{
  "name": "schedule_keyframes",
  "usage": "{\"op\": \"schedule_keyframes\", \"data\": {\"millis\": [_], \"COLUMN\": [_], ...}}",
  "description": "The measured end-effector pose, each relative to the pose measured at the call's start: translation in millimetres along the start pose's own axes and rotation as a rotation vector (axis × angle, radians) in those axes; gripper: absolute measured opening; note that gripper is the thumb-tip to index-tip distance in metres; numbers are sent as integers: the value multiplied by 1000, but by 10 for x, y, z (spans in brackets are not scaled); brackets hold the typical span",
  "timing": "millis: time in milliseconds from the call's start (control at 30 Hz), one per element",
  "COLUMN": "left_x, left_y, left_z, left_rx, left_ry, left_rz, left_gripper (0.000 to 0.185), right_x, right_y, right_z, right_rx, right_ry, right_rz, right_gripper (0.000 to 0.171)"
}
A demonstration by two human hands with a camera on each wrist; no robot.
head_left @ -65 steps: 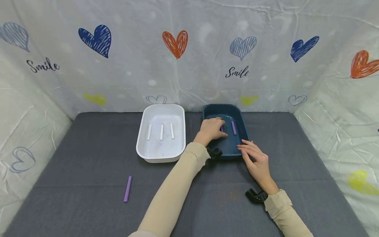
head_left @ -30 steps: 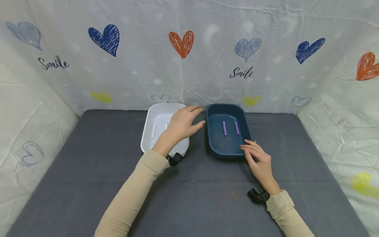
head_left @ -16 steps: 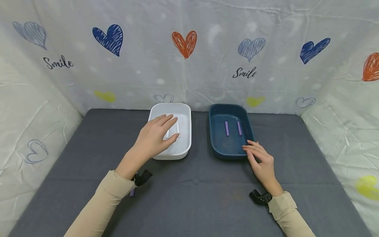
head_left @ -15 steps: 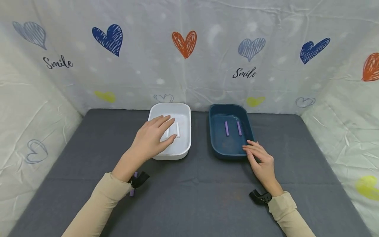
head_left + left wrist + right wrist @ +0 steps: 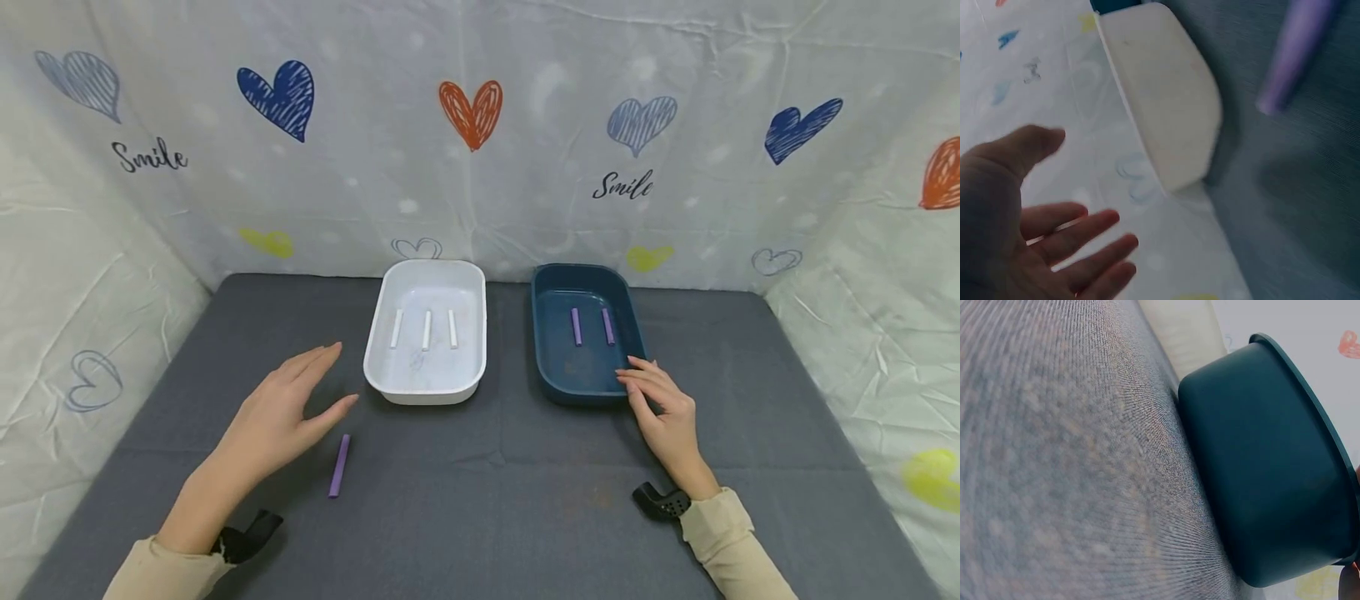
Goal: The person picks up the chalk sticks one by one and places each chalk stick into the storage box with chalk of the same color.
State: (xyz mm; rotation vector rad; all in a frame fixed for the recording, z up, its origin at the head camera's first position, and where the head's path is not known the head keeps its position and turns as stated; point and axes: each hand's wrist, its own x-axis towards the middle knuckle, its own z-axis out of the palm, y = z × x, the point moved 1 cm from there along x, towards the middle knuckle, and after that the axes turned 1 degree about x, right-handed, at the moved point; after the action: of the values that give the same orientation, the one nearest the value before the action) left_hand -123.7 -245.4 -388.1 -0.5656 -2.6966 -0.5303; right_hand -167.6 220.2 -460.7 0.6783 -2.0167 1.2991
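Head view: left hand, fingers spread and empty, is seen lower left, just beside a purple chalk stick (long axis running up-frame), right hand well apart.

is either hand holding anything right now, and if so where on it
Nothing is held. The left hand is open above the mat beside the loose purple stick, not touching it. The right hand rests straight fingers against the dark blue tray at its near right corner.
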Motion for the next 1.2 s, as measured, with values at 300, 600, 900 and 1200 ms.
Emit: {"op": "schedule_keyframes", "data": {"millis": [300, 600, 900, 1200], "left_x": [-372, -550, -608, -596], "left_y": [-217, -291, -261, -234], "left_z": [28, 167, 236, 268], "left_rx": [-129, -160, -159, -152], "left_ry": [-290, -420, -453, -445], "left_rz": [0, 31, -8, 1], "left_gripper": [89, 101, 90, 82], "right_x": [-23, -30, -38, -22], "right_y": [3, 17, 20, 26], "right_z": [-3, 9, 16, 19], "right_rx": [-20, -14, -8, -13], "right_ry": [3, 7, 2, 8], "right_rz": [1, -3, -7, -13], "right_gripper": [21, 22, 22, 22]}}
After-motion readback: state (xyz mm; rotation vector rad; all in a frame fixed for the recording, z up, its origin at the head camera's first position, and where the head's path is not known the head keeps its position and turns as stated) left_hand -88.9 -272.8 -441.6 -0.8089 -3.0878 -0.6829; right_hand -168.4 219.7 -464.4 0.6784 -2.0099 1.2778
